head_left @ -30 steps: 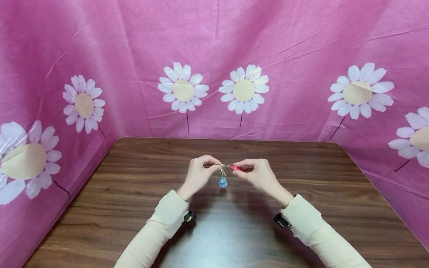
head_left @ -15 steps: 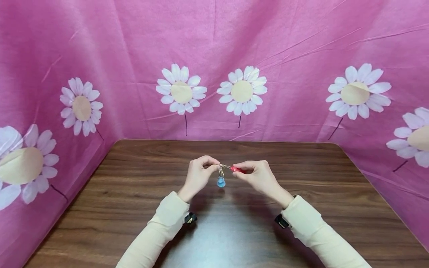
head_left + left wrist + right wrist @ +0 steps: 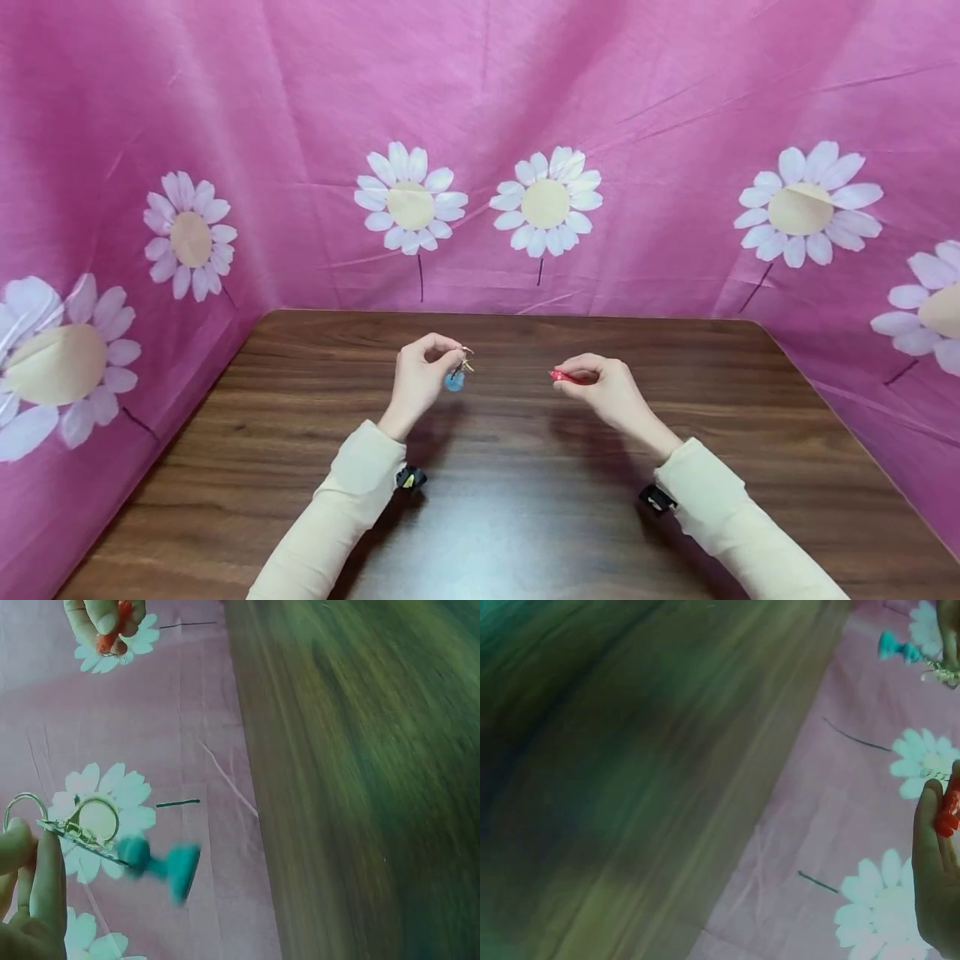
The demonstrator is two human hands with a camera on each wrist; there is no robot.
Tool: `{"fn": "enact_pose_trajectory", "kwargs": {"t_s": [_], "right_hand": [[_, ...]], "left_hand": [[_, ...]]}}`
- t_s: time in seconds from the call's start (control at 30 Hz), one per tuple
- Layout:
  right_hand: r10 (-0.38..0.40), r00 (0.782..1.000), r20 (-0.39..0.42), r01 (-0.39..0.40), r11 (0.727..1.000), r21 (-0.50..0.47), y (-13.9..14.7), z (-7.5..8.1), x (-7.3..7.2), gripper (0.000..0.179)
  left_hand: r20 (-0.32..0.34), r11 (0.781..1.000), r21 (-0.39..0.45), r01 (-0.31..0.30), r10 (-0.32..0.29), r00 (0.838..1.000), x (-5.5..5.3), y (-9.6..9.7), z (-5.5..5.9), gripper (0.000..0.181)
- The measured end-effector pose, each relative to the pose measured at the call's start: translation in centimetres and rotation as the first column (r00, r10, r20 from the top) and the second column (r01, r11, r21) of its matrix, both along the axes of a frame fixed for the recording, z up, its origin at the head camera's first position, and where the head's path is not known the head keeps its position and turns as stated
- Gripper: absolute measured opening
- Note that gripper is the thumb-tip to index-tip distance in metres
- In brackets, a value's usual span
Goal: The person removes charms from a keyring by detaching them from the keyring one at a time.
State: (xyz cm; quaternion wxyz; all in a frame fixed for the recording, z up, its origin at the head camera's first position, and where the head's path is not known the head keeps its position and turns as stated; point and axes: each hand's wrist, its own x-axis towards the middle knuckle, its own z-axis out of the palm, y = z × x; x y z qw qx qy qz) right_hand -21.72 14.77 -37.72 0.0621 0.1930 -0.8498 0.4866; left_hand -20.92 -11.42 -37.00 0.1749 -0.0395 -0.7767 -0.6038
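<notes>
My left hand [image 3: 418, 382] pinches the gold metal part of a keychain between thumb and fingertips, above the table. From it hangs a blue charm [image 3: 454, 382], which looks teal and flared at its end in the left wrist view. A gold ring [image 3: 27, 796] shows at the fingertips there, with a chain running to the charm. Opposite, my right hand [image 3: 609, 392] pinches a small glossy red charm [image 3: 564, 377] between thumb and fingers, partly covered by them. A gap of table separates the red charm from the keychain.
The brown wood-grain table [image 3: 480, 517] lies under both hands. A pink cloth [image 3: 645, 67] with white daisies hangs around its back and sides. Each sleeve cuff has a black wrist camera [image 3: 657, 499] strapped at it.
The red charm has come apart from the gold keychain that linked it to the blue charm. My left hand has moved left and up with the keychain, my right hand rightward with the red charm.
</notes>
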Motion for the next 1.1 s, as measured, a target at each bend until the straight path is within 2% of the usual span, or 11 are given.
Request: {"fn": "enact_pose_trajectory", "kwargs": {"t_s": [0.13,0.27,0.43,0.53,0.7,0.8,0.9,1.1], "right_hand": [[0.021,1.0,-0.013,-0.021,1.0,0.019,0.8,-0.8,-0.5,0.016],[0.012,0.999,-0.034,-0.013,1.0,-0.01,1.1,-1.3,-1.6,0.017],[-0.039,0.999,-0.011,0.039,0.999,-0.016,1.4,-1.9,-3.7,0.021],[-0.043,0.999,0.001,0.043,0.999,0.002,1.5,-2.3,-5.4,0.024],[0.018,0.997,0.078,-0.016,0.999,-0.028,1.6,-3.4,-8.2,0.029],[0.031,0.99,0.134,-0.025,0.999,-0.048,1.4,-4.3,-9.5,0.029],[0.025,0.988,0.155,-0.022,0.999,-0.024,1.1,-5.1,-10.1,0.03],[-0.038,0.988,0.151,0.021,0.993,0.113,0.8,-6.0,-10.6,0.029]], "left_hand": [[-0.013,0.997,-0.066,0.05,-0.051,0.999,0.0,0.0,-0.4,0.008],[-0.018,0.991,-0.124,0.055,-0.058,0.998,0.0,0.2,-0.5,0.005],[0.026,0.971,-0.214,0.103,-0.1,0.995,0.2,0.4,-0.7,0.004],[0.034,0.958,-0.254,0.133,-0.129,0.991,0.2,0.7,-0.7,0.006],[0.024,0.952,-0.265,0.151,-0.149,0.988,0.6,1.2,-0.5,0.007],[0.029,0.95,-0.265,0.166,-0.164,0.986,0.9,1.5,-0.5,0.005],[0.029,0.948,-0.267,0.174,-0.173,0.985,1.1,1.7,-0.5,0.004],[0.02,0.947,-0.269,0.174,-0.175,0.984,1.1,2.0,-0.4,0.004]]}}
